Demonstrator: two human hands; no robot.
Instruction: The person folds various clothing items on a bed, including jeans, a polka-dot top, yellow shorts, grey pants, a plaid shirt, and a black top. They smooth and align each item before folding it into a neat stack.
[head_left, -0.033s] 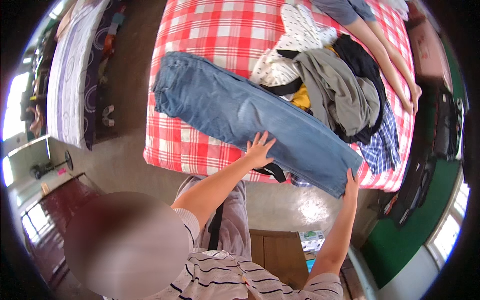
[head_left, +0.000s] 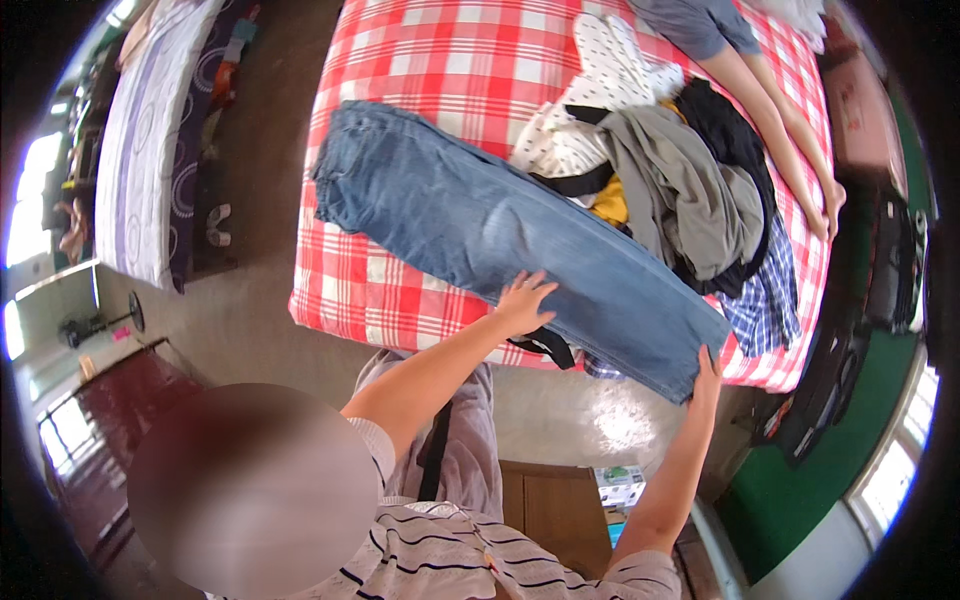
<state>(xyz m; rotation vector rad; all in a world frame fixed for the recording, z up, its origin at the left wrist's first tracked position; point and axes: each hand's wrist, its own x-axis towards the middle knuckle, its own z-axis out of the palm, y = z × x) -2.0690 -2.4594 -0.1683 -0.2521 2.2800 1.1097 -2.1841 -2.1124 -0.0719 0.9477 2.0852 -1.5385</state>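
A pair of blue jeans (head_left: 480, 215), folded lengthwise with the legs together, lies slantwise across the bed. Its waist end is at the far left and the hems are at the near right. My left hand (head_left: 525, 303) rests on the near edge of the legs around mid-length, fingers spread over the denim. At the hem end, my right hand (head_left: 706, 378) grips the corner of the jeans, its fingers partly hidden. A black strap or band (head_left: 548, 346) pokes out from beneath the jeans beside my left hand.
A red-and-white checked bed (head_left: 440, 60) carries the jeans and a clothes heap with a grey garment (head_left: 670, 190). Another person's bare legs (head_left: 775, 110) lie at the far right. A cardboard box (head_left: 560, 510) stands below, near my legs. A second bed (head_left: 150, 150) is at left.
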